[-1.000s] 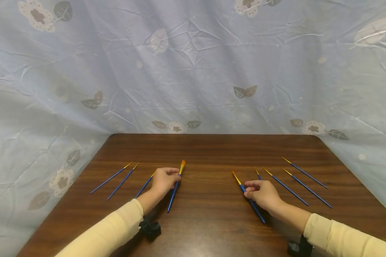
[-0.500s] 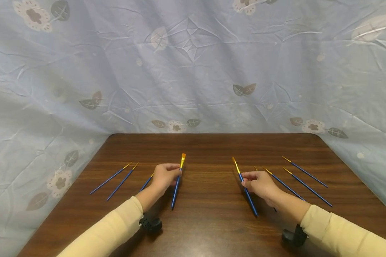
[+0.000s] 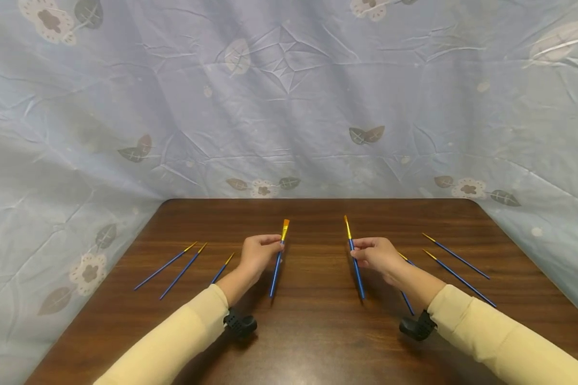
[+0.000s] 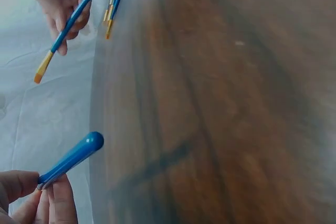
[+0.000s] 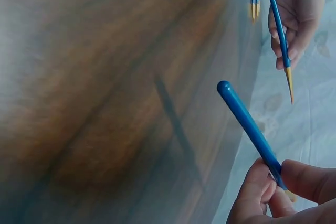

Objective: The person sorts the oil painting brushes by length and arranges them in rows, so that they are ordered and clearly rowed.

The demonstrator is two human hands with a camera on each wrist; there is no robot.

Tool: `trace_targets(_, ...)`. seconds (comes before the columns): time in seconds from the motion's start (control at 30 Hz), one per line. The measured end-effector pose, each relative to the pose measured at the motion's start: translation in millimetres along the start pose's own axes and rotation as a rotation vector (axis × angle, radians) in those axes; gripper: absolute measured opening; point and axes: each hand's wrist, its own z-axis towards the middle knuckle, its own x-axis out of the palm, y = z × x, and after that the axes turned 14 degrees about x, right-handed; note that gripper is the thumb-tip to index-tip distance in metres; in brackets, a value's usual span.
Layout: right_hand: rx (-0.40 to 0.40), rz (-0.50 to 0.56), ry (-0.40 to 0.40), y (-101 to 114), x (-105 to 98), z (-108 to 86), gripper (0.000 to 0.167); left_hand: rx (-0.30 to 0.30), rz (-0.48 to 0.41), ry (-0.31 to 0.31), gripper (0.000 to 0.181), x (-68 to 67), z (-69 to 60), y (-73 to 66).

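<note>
My left hand (image 3: 259,255) pinches a blue brush (image 3: 276,271) whose wide orange bristles point away from me. Facing it, my right hand (image 3: 378,258) pinches another blue brush (image 3: 357,271) with a narrower tip, also pointing away. A gap separates the two brushes. In the left wrist view the thumb and fingers of the left hand (image 4: 39,198) grip its brush (image 4: 73,158), the rounded handle end toward the camera. Similarly, the right wrist view has the right hand (image 5: 286,192) gripping its brush (image 5: 249,124). Shadows of both held brushes fall on the wood.
Three thin brushes lie left of the left arm, the nearest one (image 3: 222,268) partly hidden by it. Several more lie on the right, including one (image 3: 462,277) beside the right forearm, which covers parts of others. Behind the brown table (image 3: 313,342) hangs a patterned cloth (image 3: 289,123).
Both hands have risen and moved forward and toward the middle with their brushes, bringing the two brushes closer together. The right forearm now covers parts of different brushes.
</note>
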Motion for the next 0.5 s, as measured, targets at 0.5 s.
trace_targets(0.5, 0.041, 0.129, -0.044, 22.9, -0.1, 31.3, 0.044, -0.129, -0.125, -0.016, 0.034, 23.6, 24.3, -10.2)
